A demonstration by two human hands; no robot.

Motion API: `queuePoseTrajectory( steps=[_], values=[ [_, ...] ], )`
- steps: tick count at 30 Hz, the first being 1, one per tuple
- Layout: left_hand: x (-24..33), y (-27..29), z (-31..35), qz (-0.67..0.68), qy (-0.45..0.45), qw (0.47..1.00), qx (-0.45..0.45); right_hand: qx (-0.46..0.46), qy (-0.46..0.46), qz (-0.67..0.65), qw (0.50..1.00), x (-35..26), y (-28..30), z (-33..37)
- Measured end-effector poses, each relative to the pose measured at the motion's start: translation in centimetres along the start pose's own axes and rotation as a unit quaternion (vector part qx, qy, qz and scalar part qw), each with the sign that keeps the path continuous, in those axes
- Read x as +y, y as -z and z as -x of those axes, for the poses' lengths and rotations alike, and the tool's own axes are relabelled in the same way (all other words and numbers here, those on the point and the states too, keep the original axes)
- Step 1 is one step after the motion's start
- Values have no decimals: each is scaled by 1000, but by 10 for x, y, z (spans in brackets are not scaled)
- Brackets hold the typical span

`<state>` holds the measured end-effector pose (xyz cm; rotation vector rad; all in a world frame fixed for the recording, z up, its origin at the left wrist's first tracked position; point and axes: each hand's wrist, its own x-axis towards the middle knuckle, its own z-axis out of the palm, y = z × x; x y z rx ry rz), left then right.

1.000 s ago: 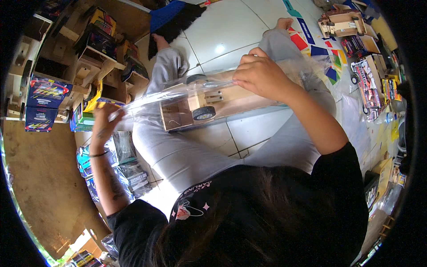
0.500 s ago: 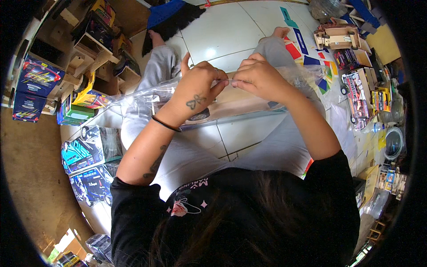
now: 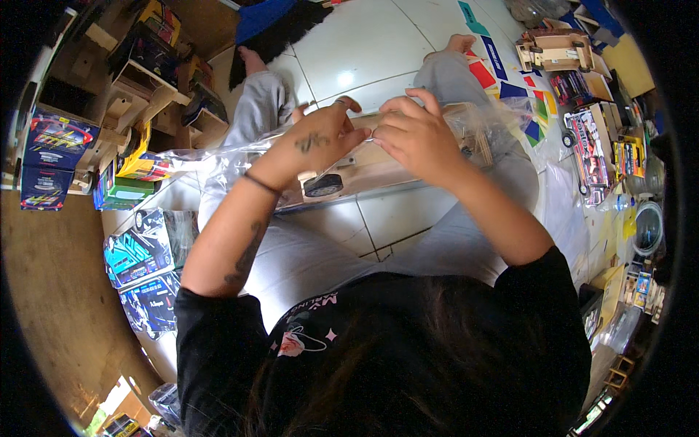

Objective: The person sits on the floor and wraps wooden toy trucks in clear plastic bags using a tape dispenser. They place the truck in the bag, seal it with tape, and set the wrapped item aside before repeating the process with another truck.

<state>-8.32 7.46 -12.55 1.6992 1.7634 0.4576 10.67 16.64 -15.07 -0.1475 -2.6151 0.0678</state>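
A clear plastic bag (image 3: 237, 154) stretches across my thighs. Inside it lies a pale wooden toy truck (image 3: 378, 175), on its side or upside down, with a black wheel (image 3: 322, 186) near its left end. My left hand (image 3: 317, 142) pinches the bag's film between thumb and forefinger above the truck, its other fingers loosely bent. Beside it, almost touching, my right hand (image 3: 419, 135) pinches the same bit of film, with some fingers raised. The fingers partly hide what they grip.
Decorated toy trucks (image 3: 145, 251) stand on the tiles to my left, below stacked wooden ones (image 3: 145, 87). More trucks (image 3: 585, 153) crowd the right side, near coloured sticker scraps (image 3: 491, 62) and a roll of clear tape (image 3: 646, 227). A blue-and-black broom (image 3: 273, 29) lies ahead.
Both hands still pinch the film. The fingers have loosened and spread slightly, and the left hand has turned a little. More of the truck and its black wheel now shows.
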Motion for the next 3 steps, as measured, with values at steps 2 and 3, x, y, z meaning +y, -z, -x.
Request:
queuePoseTrajectory(
  steps=[2,3],
  values=[
    [13,-10,21,-104,-93,983,120,-28,-14,-61,998,5,2,-3],
    [18,-10,25,-144,-76,983,83,-42,-20,-90,995,7,3,-5]
  ],
)
